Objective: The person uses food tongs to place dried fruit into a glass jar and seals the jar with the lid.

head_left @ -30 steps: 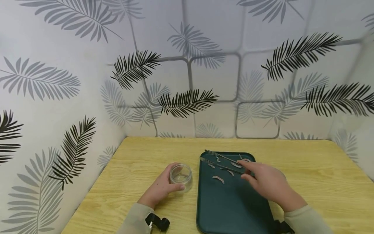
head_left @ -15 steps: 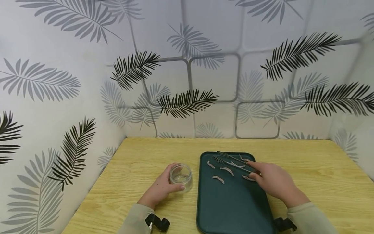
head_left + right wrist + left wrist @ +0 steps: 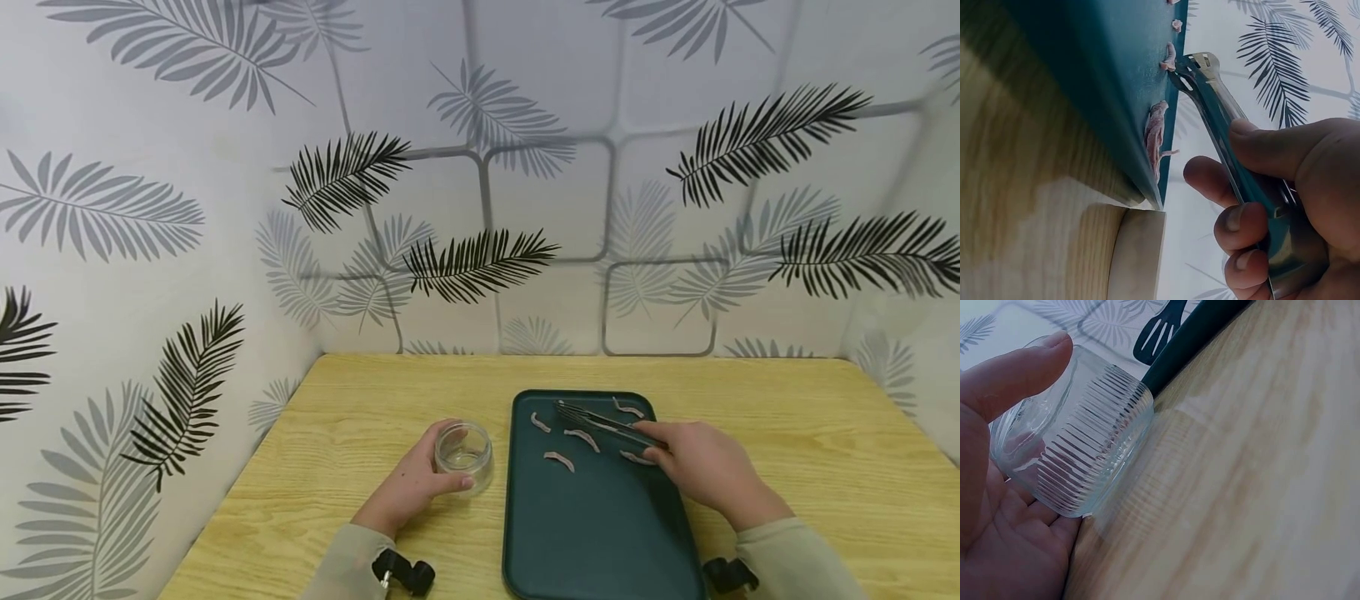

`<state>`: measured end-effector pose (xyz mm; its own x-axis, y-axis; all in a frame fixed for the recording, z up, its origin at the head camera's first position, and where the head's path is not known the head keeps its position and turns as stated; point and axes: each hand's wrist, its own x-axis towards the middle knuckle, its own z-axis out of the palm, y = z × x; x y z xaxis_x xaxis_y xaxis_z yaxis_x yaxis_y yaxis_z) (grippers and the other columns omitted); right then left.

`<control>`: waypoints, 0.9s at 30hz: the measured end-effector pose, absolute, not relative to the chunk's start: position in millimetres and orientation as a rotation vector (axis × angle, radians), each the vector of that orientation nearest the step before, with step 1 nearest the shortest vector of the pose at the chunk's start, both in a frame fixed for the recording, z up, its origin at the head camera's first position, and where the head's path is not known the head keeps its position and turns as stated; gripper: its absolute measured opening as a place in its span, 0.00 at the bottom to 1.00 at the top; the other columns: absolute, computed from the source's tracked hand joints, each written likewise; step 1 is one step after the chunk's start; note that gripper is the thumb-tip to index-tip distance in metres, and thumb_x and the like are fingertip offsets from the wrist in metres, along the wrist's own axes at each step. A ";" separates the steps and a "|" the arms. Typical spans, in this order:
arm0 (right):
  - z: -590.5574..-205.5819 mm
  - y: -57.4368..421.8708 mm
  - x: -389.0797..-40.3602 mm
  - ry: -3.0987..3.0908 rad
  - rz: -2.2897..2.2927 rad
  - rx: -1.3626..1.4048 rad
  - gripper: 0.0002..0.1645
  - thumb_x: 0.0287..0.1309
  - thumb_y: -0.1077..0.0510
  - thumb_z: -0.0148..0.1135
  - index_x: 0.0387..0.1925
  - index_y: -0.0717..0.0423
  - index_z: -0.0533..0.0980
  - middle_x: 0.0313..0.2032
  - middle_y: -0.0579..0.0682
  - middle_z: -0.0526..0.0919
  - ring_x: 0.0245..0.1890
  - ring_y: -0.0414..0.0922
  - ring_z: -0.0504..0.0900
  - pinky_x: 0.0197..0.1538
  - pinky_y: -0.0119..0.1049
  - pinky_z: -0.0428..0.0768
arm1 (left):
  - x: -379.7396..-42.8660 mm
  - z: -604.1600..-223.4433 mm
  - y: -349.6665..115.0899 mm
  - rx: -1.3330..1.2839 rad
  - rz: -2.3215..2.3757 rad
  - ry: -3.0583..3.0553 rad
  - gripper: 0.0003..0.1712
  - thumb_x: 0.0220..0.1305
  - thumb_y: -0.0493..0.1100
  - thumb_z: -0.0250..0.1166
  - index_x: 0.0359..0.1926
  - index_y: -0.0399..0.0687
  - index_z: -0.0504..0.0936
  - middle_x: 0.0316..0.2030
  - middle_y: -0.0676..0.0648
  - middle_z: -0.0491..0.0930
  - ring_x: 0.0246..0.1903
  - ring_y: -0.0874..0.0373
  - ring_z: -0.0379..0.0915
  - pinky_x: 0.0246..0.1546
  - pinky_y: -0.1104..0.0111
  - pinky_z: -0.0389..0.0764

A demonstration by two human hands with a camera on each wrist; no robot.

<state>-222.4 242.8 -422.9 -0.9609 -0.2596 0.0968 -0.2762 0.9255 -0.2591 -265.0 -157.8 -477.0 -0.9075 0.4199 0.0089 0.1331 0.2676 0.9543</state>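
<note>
My left hand [image 3: 408, 492] grips a clear glass jar [image 3: 483, 477] left of the tray, thumb on the near side; the left wrist view shows its ribbed wall [image 3: 1091, 437]. A dark green tray [image 3: 592, 533] bears several thin, pinkish, curled strips [image 3: 558, 461], perhaps meat. Metal tongs [image 3: 611, 427] are held in my right hand [image 3: 705, 471], reaching low over the tray's far half. Their arms stand close together, overlapping a strip in the head view. In the right wrist view, the slotted tips [image 3: 1202, 61] are right by a small strip [image 3: 1169, 56].
Both rest on a yellow wood-grain table [image 3: 810, 433]. A leaf-patterned wall [image 3: 525, 200] rises behind it and on the left. A larger strip [image 3: 1155, 131] lies near the tray's edge in the right wrist view.
The tongs have shifted right with my right hand, and their arms have drawn closer together. My left hand and the jar have stayed in place.
</note>
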 end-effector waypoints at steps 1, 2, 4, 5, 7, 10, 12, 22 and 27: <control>-423.0 243.0 -222.3 -3.019 0.421 0.422 0.25 0.67 0.55 0.66 0.64 0.52 0.78 0.17 0.41 0.69 0.15 0.41 0.65 0.22 0.38 0.63 | -265.5 -477.4 -157.9 0.513 1.689 2.292 0.48 0.59 0.46 0.76 0.75 0.53 0.61 0.72 0.44 0.66 0.69 0.47 0.62 0.66 0.49 0.61; -423.2 243.4 -222.5 -3.016 0.419 0.425 0.25 0.67 0.55 0.66 0.63 0.52 0.79 0.17 0.41 0.69 0.15 0.41 0.65 0.22 0.38 0.63 | -265.9 -478.1 -158.2 0.514 1.688 2.291 0.48 0.59 0.46 0.77 0.75 0.54 0.61 0.72 0.44 0.66 0.69 0.47 0.62 0.66 0.49 0.61; -423.5 244.1 -222.7 -3.006 0.414 0.435 0.24 0.67 0.55 0.66 0.63 0.51 0.79 0.17 0.40 0.69 0.15 0.40 0.65 0.21 0.38 0.63 | -266.4 -479.3 -158.8 0.513 1.681 2.298 0.48 0.59 0.47 0.76 0.75 0.55 0.61 0.71 0.45 0.66 0.69 0.48 0.62 0.65 0.50 0.62; -423.6 244.4 -222.9 -3.000 0.409 0.442 0.24 0.67 0.54 0.66 0.63 0.51 0.79 0.17 0.40 0.68 0.15 0.40 0.65 0.22 0.38 0.63 | -266.2 -479.7 -159.3 0.514 1.677 2.307 0.48 0.59 0.47 0.77 0.75 0.55 0.61 0.71 0.45 0.66 0.69 0.48 0.62 0.66 0.50 0.61; -423.4 244.7 -223.0 -2.983 0.416 0.464 0.24 0.67 0.54 0.66 0.63 0.51 0.79 0.16 0.40 0.68 0.15 0.40 0.64 0.22 0.38 0.63 | -265.1 -480.3 -160.5 0.507 1.673 2.320 0.47 0.58 0.47 0.77 0.74 0.55 0.62 0.71 0.46 0.67 0.68 0.49 0.63 0.66 0.50 0.61; -421.7 244.8 -222.0 -2.973 0.447 0.480 0.25 0.67 0.54 0.65 0.64 0.51 0.79 0.14 0.40 0.67 0.14 0.39 0.62 0.21 0.38 0.62 | -263.0 -479.8 -162.0 0.498 1.665 2.336 0.47 0.58 0.46 0.77 0.74 0.54 0.63 0.70 0.46 0.68 0.68 0.49 0.63 0.66 0.50 0.61; -419.7 244.8 -220.5 -2.965 0.476 0.485 0.25 0.67 0.54 0.65 0.65 0.51 0.78 0.13 0.40 0.66 0.13 0.39 0.61 0.21 0.38 0.61 | -262.5 -479.0 -162.1 0.495 1.666 2.334 0.47 0.58 0.46 0.77 0.74 0.54 0.63 0.70 0.46 0.68 0.68 0.49 0.64 0.66 0.51 0.61; -407.0 240.0 -213.3 -2.921 0.483 0.555 0.26 0.67 0.52 0.66 0.65 0.47 0.78 0.13 0.38 0.65 0.13 0.37 0.60 0.22 0.37 0.62 | -267.0 -480.4 -159.8 0.509 1.669 2.307 0.47 0.58 0.45 0.77 0.74 0.54 0.62 0.70 0.45 0.68 0.68 0.49 0.63 0.66 0.51 0.62; -400.1 232.9 -208.7 -2.884 0.479 0.606 0.26 0.66 0.51 0.66 0.65 0.44 0.78 0.14 0.35 0.65 0.12 0.36 0.60 0.21 0.35 0.62 | -268.3 -481.9 -159.8 0.524 1.672 2.300 0.48 0.58 0.46 0.77 0.75 0.55 0.61 0.71 0.46 0.67 0.68 0.49 0.63 0.65 0.52 0.62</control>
